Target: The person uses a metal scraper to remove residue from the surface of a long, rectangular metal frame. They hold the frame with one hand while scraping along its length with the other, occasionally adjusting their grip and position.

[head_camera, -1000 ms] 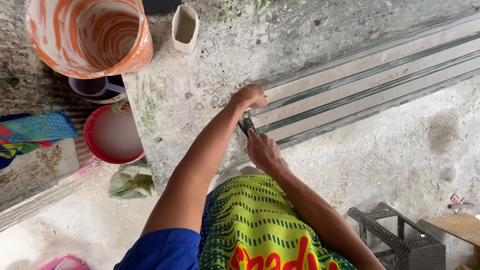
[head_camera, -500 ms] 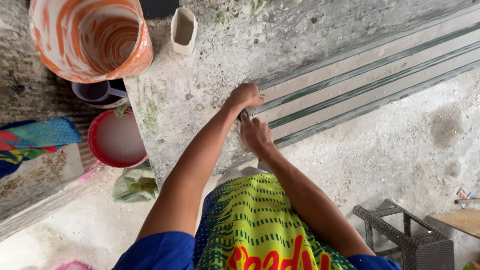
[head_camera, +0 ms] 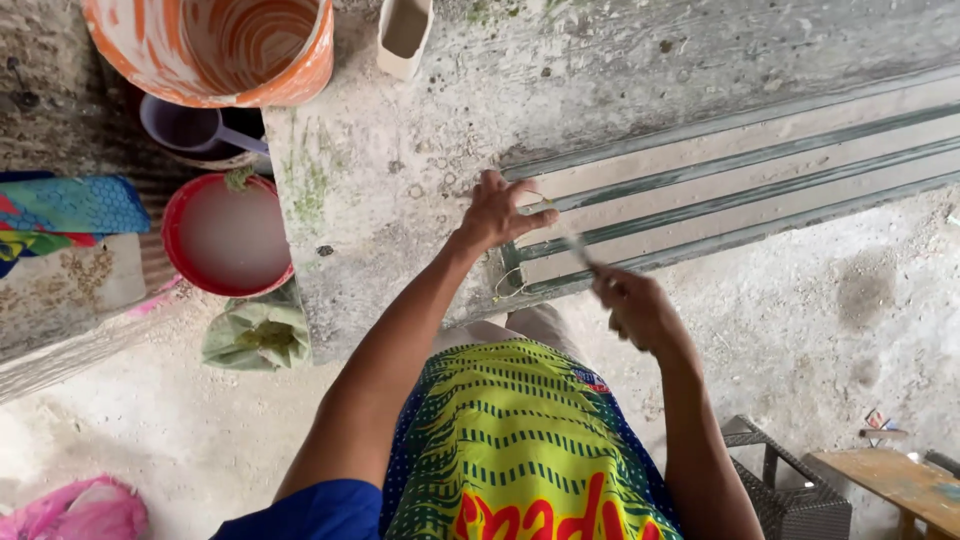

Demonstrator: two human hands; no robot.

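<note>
My left hand [head_camera: 495, 212] hovers over the concrete slab [head_camera: 400, 160], by the near end of the long grooved grey-green planks [head_camera: 760, 170]. Its fingers pinch one end of a thin pale strip [head_camera: 572, 240]. The strip runs slanting down to my right hand [head_camera: 632, 305], which is closed on the other end just off the slab's edge. What the strip is made of I cannot tell. Below both arms is my green and yellow patterned garment [head_camera: 510, 440].
An orange-and-white bucket [head_camera: 215, 45] and a small white container [head_camera: 403, 32] stand at the slab's far side. A purple scoop [head_camera: 190, 128], a red basin of cloudy water [head_camera: 225, 238], a green bag [head_camera: 258, 335] and colourful cloth [head_camera: 70, 208] lie left. A wicker stool [head_camera: 790, 490] and wooden bench [head_camera: 890, 480] are right.
My hands were close together at the planks' end. The right hand has since pulled away to the right and towards me, drawing the strip out between them.
</note>
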